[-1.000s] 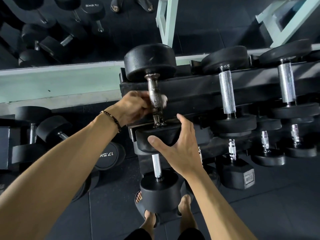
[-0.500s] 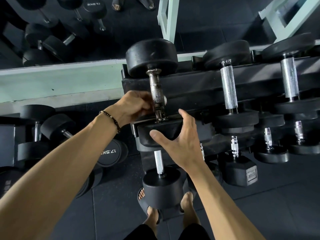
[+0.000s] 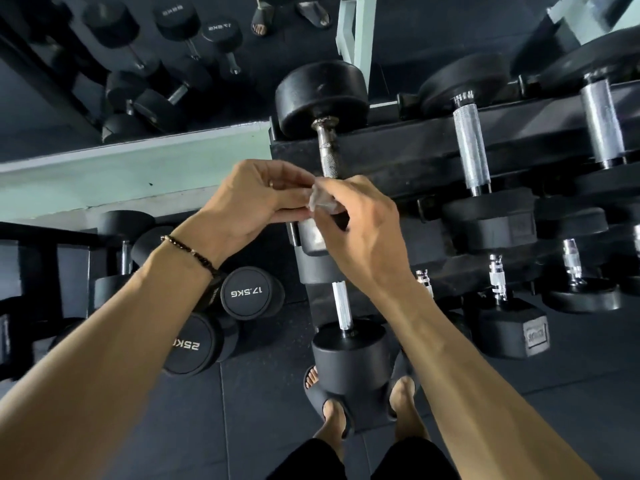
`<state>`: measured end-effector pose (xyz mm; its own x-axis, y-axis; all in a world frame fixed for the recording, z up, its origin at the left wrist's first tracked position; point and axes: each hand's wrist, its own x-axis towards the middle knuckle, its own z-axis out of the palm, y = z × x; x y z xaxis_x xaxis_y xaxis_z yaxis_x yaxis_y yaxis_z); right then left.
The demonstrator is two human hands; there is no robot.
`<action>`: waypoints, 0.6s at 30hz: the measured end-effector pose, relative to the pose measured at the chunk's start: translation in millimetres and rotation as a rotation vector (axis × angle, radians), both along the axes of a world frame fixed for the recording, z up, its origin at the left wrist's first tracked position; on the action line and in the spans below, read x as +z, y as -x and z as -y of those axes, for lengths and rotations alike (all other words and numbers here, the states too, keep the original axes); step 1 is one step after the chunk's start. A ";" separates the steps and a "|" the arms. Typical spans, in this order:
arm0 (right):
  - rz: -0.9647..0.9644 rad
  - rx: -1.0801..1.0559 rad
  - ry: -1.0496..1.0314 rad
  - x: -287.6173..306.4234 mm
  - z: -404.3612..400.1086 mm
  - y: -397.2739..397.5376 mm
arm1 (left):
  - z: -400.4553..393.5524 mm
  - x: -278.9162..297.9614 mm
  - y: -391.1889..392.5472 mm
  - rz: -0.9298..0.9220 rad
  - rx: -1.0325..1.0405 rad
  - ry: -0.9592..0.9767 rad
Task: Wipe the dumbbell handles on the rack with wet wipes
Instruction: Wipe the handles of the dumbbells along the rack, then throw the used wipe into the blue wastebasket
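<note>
A black dumbbell (image 3: pixel 322 95) lies on the top tier of the black rack (image 3: pixel 398 150), its knurled steel handle (image 3: pixel 328 154) bare above my hands. A small crumpled wet wipe (image 3: pixel 320 200) is pinched between my left hand (image 3: pixel 256 202) and my right hand (image 3: pixel 360 226), just in front of the handle's near end. Both hands meet at the wipe and hide the dumbbell's near head. Two more dumbbells with silver handles (image 3: pixel 471 150) rest on the rack to the right.
Lower tiers hold more dumbbells, one with a silver handle (image 3: pixel 341 310) right below my hands. Loose 17.5 kg (image 3: pixel 247 292) and 25 kg (image 3: pixel 194 344) dumbbells lie on the dark floor at left. My sandalled feet (image 3: pixel 332 410) stand against the rack. A mirror runs along the back.
My left hand has come off the dumbbell handle with the wipe. My right hand has left the near head and now pinches the wipe too.
</note>
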<state>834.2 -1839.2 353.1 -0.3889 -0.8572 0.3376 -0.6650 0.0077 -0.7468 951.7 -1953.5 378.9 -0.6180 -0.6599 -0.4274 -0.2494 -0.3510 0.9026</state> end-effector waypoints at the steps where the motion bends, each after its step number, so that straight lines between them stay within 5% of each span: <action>1: 0.046 -0.010 -0.005 2.3 -7.2 1.1 | -7.3 3.7 1.2 0.016 -0.028 0.029; 10: 0.116 -0.238 -0.126 11.0 -122.5 70.3 | -105.2 12.4 63.0 0.252 -0.485 0.643; 18: 0.082 -0.468 -0.224 8.5 -296.0 172.7 | -261.3 -7.7 189.8 0.330 -0.850 0.914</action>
<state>661.5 -1543.2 361.6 -0.7652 -0.6328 0.1182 -0.4912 0.4554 -0.7425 761.9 -1692.2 371.2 -0.9380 -0.2459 -0.2443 -0.3447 0.7358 0.5829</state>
